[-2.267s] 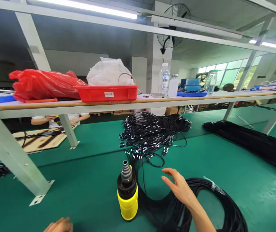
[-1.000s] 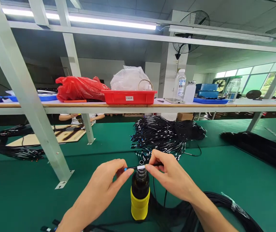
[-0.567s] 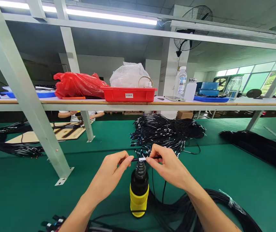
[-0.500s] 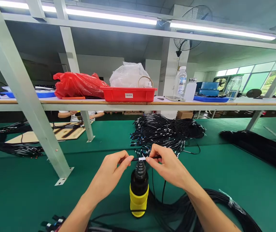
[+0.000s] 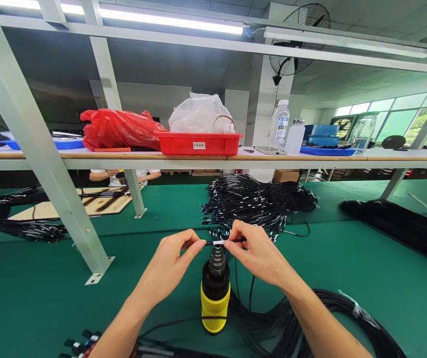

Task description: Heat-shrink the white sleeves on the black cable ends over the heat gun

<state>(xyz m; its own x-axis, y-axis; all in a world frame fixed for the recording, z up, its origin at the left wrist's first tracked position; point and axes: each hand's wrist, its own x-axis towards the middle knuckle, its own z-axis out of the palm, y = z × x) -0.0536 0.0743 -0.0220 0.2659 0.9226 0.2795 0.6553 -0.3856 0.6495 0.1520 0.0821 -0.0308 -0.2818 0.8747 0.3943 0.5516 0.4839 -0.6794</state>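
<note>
Between my two hands a thin black cable with a white sleeve point(image 5: 218, 242) is stretched level. My left hand point(image 5: 179, 258) pinches its left part between thumb and fingertips. On the other side my right hand point(image 5: 256, 251) grips the cable close to the white sleeve's right end. Directly below the sleeve stands a yellow and black heat gun point(image 5: 214, 303), upright, with a coiled metal nozzle point(image 5: 217, 261) pointing up at it. Whether the nozzle touches the sleeve I cannot tell. A dark strand crosses the front of the yellow body.
A large bundle of black cables point(image 5: 251, 199) lies behind my hands. More coiled cable point(image 5: 344, 308) rests at front right, and a dark bundle point(image 5: 400, 226) at far right. A metal post point(image 5: 60, 164) rises at left. The shelf carries a red bin point(image 5: 200, 144) and bottles point(image 5: 281, 127).
The cable has shifted slightly, and more of the white sleeve shows between my fingers. Both hands keep their pinch and have barely moved. The right overhead light tube looks unlit now.
</note>
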